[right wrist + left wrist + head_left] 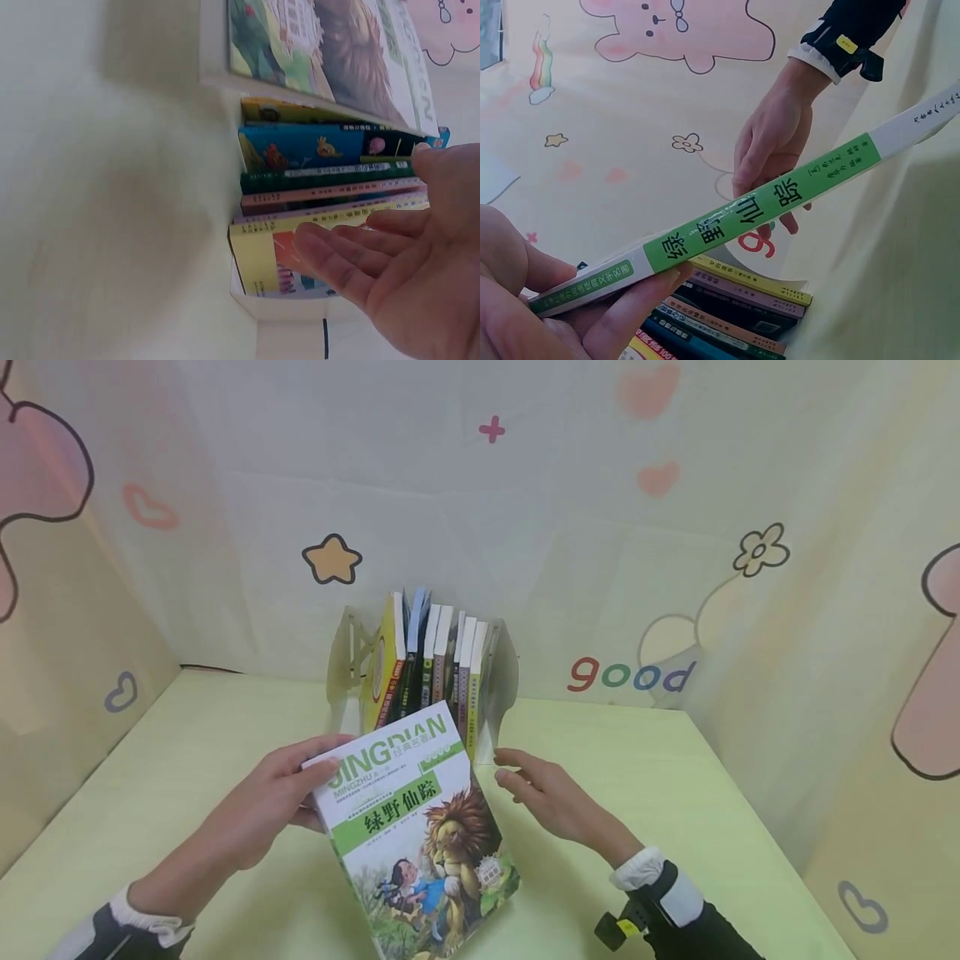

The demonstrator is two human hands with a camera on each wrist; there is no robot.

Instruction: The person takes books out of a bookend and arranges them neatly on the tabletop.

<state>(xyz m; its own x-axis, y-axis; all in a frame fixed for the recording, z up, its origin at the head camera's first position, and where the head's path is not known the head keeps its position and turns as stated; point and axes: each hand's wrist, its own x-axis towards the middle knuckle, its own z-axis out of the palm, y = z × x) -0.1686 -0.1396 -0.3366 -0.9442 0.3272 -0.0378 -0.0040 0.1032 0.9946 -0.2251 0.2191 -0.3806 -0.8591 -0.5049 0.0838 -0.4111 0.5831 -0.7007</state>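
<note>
The bench (pixel 675 777) in front of me is pale green, walled round with a cartoon-printed backdrop (pixel 600 527). At its far middle stands a clear book rack (pixel 504 668) with a row of books (pixel 438 668) upright in it, spines toward me.

Just in front of that row I hold the lion book (pixel 420 835), cover up, its top edge touching or nearly touching the standing books. My left hand (pixel 258 806) grips it at the upper left corner, thumb on the cover and fingers curled underneath; the left wrist view shows the green spine lying across my fingers. My right hand (pixel 543 793) is spread and relaxed just beside the book's right edge, holding nothing, its fingertips near the rack's right wall.

I judge I am at the point between row and bench: the book is level and clear of the others, carried by one hand alone. Whichever way it goes, the next move asks my right hand to steady either the free edge or the leaning row, so nothing tips.
</note>
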